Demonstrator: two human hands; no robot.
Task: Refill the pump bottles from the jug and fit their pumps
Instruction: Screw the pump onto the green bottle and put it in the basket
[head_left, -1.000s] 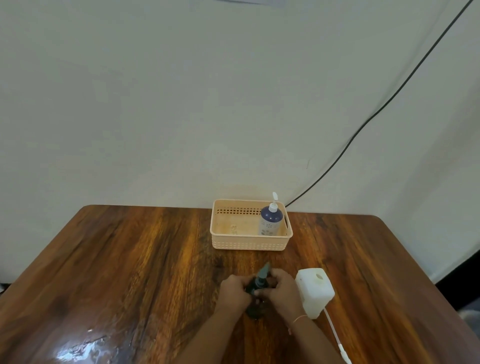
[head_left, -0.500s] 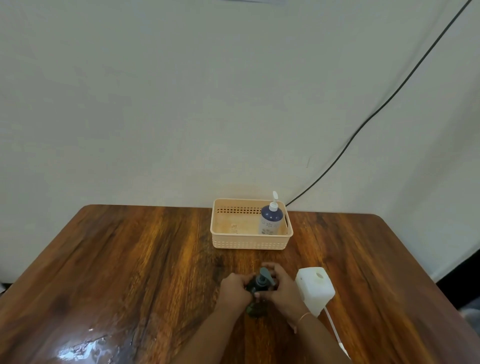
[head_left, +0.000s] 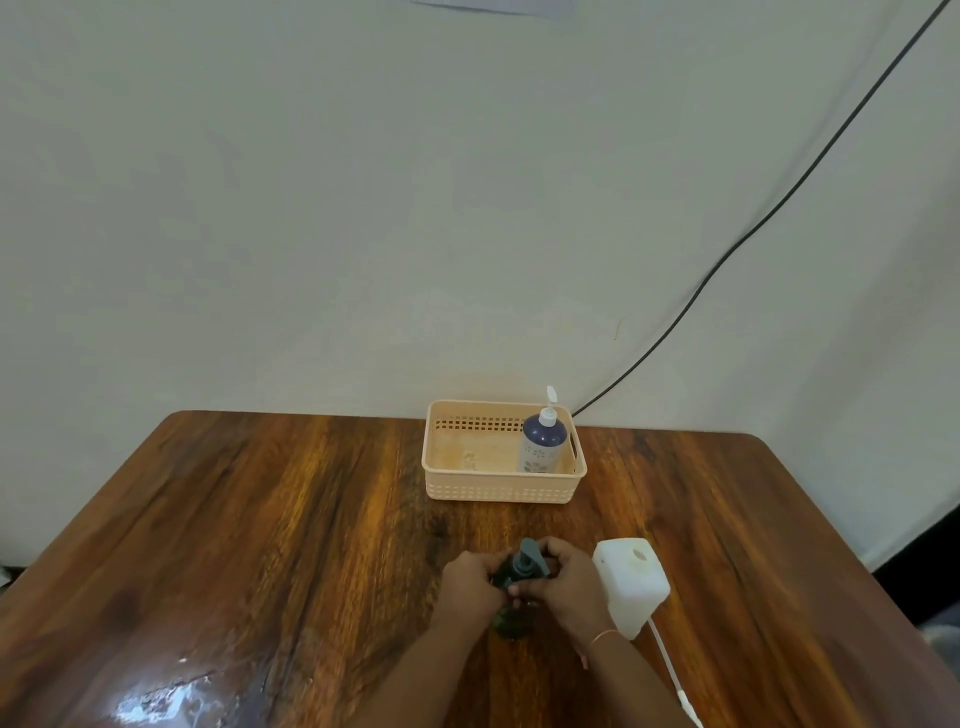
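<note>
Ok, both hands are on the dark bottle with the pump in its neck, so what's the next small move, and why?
Probably keep twisting the grey pump down with the right hand while the left hand steadies the dark bottle. Both hands grip it upright on the table, and whether the collar is seated cannot be seen.

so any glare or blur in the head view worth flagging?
Head view: bright specular glare patch on the table at lower left; wide-angle bending curves the table's far edge; dark bottle between the left hand and right hand is murky, detail lost.
</note>
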